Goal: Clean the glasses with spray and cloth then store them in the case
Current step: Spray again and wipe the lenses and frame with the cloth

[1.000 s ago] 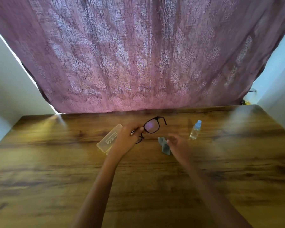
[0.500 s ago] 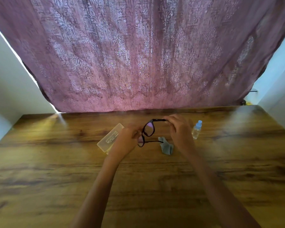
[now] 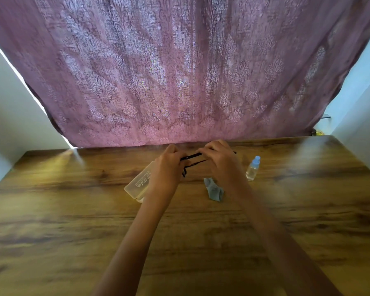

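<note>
Both hands, left [image 3: 169, 167] and right [image 3: 220, 161], are gripping the glasses [image 3: 192, 160] near the tabletop's far edge, apparently folding them; casing [image 3: 138, 182] comes next.

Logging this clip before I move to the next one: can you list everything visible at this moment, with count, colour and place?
black-framed glasses: one, black, held above the table between both hands
translucent plastic case: one, pale cream, on the table under the left wrist
grey cleaning cloth: one, grey, crumpled on the table below the right hand
clear spray bottle: one, clear with blue cap, upright, right of the hands
wooden table: one, brown
patterned curtain: one, mauve, behind the table
left hand: gripping the glasses
right hand: gripping the glasses
</note>
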Demonstrator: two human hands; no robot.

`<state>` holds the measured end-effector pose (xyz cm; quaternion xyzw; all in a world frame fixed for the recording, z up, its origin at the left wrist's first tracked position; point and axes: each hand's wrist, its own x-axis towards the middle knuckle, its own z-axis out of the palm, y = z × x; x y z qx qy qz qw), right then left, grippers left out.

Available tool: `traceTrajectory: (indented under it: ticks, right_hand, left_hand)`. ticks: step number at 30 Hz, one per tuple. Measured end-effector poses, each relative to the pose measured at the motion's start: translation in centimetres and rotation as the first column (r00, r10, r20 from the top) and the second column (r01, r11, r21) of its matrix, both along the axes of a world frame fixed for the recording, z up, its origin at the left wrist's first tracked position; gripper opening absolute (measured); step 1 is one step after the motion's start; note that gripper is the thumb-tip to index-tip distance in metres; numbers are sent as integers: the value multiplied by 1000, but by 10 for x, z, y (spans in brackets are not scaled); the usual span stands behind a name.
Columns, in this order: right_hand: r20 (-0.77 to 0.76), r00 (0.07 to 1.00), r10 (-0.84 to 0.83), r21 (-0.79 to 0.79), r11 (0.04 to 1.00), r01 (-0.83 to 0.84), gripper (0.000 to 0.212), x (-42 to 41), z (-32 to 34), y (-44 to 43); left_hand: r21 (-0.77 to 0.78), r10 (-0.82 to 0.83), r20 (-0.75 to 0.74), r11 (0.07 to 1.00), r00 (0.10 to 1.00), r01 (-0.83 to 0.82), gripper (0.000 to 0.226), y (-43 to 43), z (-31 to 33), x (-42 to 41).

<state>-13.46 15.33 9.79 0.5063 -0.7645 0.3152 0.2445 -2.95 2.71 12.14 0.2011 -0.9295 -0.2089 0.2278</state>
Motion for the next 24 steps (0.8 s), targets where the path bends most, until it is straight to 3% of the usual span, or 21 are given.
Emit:
traceTrajectory:
  ticks: [4, 8, 15, 19, 24]
  right_hand:
    - [12, 997, -75, -60, 995, 76, 24, 0, -1, 5]
    - [161, 960, -228, -174, 951, 255, 32, -8, -16, 24]
    - [351, 784, -512, -38, 829, 558, 41, -35, -81, 58]
    - [425, 742, -518, -39, 809, 587, 54, -43, -99, 64]
    - [475, 714, -514, 10, 815, 580, 54, -45, -107, 62]
  left_hand:
    - [-27, 23, -12, 999, 1000, -23, 16, 2, -4, -2]
    - [105, 98, -122, 991, 988, -85, 12, -2, -13, 2]
    - [206, 219, -194, 962, 956, -178, 11, -8, -30, 11]
    - [262, 248, -181, 945, 952, -197, 13, -9, -35, 11]
    - [335, 260, -155, 921, 953, -196, 10, -12, -41, 10]
